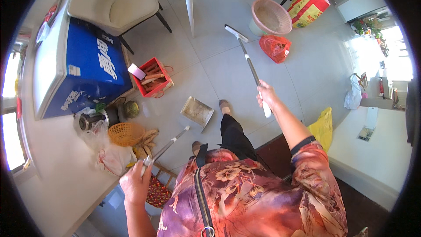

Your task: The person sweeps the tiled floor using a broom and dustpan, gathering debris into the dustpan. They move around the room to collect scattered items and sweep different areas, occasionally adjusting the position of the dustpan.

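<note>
My left hand (135, 181) is closed around the top of a long-handled dustpan (197, 111), whose pan lies on the tiled floor in front of my feet with dust and bits in it. The grey and white handle (169, 143) runs from the pan up to that hand. My right hand (268, 94) grips the white end of a grey pole. At the pole's far end is a white floor squeegee or narrow brush head (236, 33), near a pink basin (271, 16) and a red plastic bag (275, 48).
On the left stand a blue chest freezer (95, 62), a beige chair (131, 10), a red box (154, 77) of root-like pieces and an orange basket (126, 134). A white table leg (189, 6) is ahead; a red and yellow sack (307, 5) and a yellow bag (322, 128) are at right.
</note>
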{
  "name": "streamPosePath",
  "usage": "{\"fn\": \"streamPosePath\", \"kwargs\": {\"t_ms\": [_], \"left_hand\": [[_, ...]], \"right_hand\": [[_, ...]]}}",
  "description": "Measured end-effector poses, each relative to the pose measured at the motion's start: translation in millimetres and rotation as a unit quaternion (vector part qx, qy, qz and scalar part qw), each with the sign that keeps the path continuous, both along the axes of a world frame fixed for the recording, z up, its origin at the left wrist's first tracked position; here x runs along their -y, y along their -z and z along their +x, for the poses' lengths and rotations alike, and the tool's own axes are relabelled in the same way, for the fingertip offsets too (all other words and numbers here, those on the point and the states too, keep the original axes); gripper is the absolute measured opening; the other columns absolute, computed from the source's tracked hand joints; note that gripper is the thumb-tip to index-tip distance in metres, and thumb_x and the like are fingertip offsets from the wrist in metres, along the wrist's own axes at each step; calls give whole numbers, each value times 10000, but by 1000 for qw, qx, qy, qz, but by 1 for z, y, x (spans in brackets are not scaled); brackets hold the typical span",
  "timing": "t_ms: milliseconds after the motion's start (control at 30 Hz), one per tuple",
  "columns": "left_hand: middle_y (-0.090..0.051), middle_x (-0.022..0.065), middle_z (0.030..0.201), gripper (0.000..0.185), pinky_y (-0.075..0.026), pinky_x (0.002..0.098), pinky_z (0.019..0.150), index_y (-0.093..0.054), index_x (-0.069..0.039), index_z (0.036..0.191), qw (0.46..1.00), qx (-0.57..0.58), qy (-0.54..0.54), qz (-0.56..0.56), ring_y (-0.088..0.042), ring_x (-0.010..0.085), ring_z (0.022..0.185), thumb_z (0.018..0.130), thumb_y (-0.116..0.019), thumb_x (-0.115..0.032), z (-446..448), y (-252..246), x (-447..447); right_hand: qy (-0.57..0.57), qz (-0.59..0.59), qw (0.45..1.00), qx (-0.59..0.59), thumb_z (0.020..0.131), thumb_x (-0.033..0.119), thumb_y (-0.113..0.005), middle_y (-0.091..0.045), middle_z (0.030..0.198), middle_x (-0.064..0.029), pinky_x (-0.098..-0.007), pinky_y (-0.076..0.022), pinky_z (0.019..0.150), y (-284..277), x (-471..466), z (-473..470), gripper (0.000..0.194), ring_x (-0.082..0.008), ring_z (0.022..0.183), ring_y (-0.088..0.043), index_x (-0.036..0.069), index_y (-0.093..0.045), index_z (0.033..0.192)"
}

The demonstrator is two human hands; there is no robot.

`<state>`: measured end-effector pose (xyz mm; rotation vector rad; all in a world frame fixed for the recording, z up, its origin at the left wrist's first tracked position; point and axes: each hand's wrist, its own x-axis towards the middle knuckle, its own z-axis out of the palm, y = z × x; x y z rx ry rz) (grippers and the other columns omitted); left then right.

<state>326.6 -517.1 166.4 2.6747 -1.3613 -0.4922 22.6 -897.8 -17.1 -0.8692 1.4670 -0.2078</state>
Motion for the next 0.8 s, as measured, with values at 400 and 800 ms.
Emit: {"fn": "streamPosePath", "kwargs": {"t_ms": [400,800], "left_hand": [[-642,100,721,323,-464,386,523,-646,-98,1035,996,14,2,83,-612,304,604,767,-726,-260,-2,6,71],[-643,100,729,300,-471,405,544,-650,-99,1015,996,27,21,83,-613,314,620,787,-704,-286,14,9,111]], "right_hand": [[-14,-53,997,-57,911,86,-392,-489,625,-87,-361,-437,351,95,243,101,539,-194,410,-484,108,-313,1443],[-231,40,963,-130,934,168,-411,-524,605,-83,-374,-448,333,92,147,20,573,-193,388,-501,198,-270,1488]]}}
